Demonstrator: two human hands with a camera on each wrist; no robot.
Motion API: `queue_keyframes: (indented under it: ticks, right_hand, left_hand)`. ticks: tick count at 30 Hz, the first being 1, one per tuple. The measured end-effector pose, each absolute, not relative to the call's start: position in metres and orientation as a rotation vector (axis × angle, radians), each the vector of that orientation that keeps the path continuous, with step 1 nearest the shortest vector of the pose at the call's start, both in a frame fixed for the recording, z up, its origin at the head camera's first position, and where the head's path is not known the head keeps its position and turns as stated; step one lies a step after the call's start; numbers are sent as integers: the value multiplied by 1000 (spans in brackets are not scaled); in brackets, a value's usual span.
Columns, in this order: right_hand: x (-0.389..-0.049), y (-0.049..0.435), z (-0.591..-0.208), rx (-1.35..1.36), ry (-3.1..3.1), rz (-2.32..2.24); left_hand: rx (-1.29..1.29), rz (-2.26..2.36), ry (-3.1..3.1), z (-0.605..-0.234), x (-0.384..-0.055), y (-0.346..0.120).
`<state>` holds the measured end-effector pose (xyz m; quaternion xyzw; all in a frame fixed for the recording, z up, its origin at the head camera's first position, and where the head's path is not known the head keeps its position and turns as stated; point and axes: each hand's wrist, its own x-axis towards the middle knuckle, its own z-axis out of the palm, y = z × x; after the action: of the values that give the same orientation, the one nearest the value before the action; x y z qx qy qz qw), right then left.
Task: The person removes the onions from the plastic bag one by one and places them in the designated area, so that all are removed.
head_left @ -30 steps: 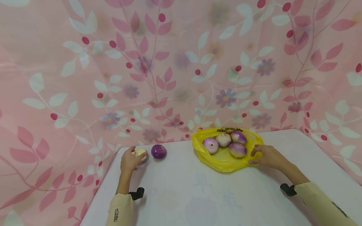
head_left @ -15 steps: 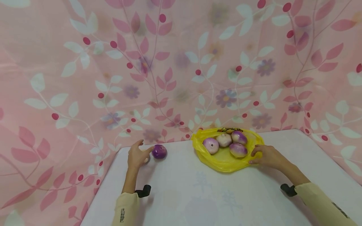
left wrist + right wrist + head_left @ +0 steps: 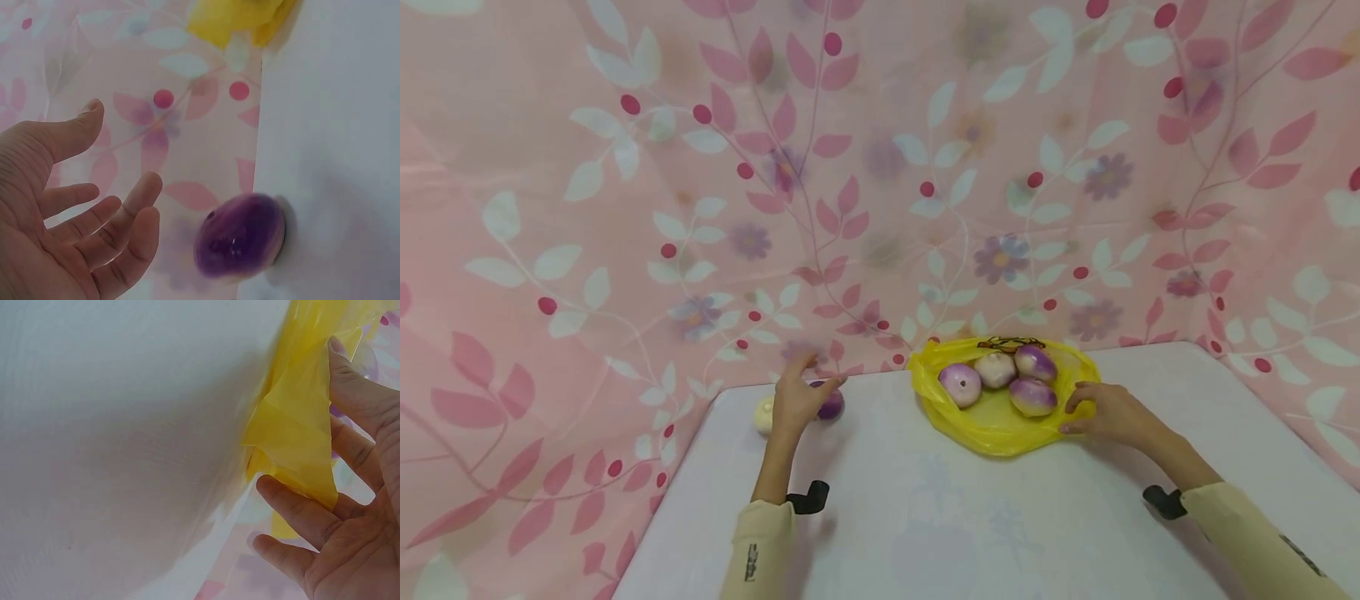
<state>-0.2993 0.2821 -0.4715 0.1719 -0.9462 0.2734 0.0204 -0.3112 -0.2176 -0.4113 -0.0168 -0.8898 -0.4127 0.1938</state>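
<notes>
My left hand [image 3: 796, 398] is held over the left of the table with its thumb and fingers spread, holding nothing. A dark purple onion [image 3: 831, 403] lies partly hidden behind it. In the left wrist view that onion [image 3: 240, 237] is just beyond the fingertips, apart from them. A pale cream onion [image 3: 763, 414] sits left of the hand. My right hand [image 3: 1105, 412] holds the right rim of a yellow plastic bag [image 3: 977, 437], which lies open. In the right wrist view, the bag's edge [image 3: 294, 437] runs between thumb and fingers. Several purple-and-white onions [image 3: 959, 385] are in the bag.
A white cloth [image 3: 880, 500] with faint printing covers the table. Behind it hangs a pink floral curtain [image 3: 880, 208], close to the back edge. A black wrist mount [image 3: 809, 497] sticks out from each forearm.
My left hand has moved right, from over the cream onion toward the dark purple one, uncovering the cream onion. The right hand and the bag have stayed put.
</notes>
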Motion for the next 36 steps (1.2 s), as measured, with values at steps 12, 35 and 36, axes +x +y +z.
queue_keyframes:
  ticks: [12,35,36]
  right_hand:
    - [-304,283,-472,536,-2956,826]
    - [-303,283,-471,558,-2935,838]
    - [-303,283,-471,559,-2935,840]
  left_hand:
    - [-141,-1214,-2492,-421,-319,-174]
    - [-369,-1407,-2561,-437,-323,-99]
    - [-389,-1420,-2554,-438,-323,-97]
